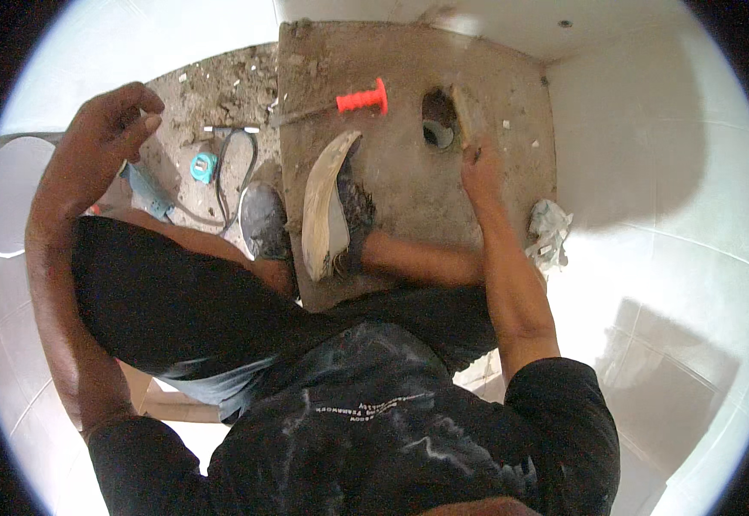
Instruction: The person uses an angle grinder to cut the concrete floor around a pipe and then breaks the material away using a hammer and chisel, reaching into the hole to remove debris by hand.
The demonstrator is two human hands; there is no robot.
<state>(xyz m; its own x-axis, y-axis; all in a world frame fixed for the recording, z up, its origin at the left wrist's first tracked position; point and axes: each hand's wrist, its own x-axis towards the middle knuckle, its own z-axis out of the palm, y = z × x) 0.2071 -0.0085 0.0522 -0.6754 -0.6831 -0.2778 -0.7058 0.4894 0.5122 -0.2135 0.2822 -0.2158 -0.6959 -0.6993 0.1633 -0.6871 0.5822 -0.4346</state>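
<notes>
My right hand (pixel 481 172) is closed on a long, narrow, tan wooden-looking piece (pixel 470 119); its exact kind is hard to make out. The piece lies along the right side of a dark round hole (pixel 434 105) in the rough cement floor (pixel 417 185). Inside the hole shows the pale rim of a pipe (pixel 438 134). My left hand (pixel 116 129) is raised at the far left, its fingers loosely bent and apart from the thumb, with nothing visible in it. To the left of the hole lies a chisel with an orange-red hand guard (pixel 361 99).
A teal tape measure (pixel 203 167) and a blue-green power tool (pixel 146 193) with a black cord (pixel 250 168) lie among rubble at left. My shoes (pixel 323 211) rest near the middle. Crumpled white plastic (pixel 550 225) sits by the white tiled wall (pixel 641 163).
</notes>
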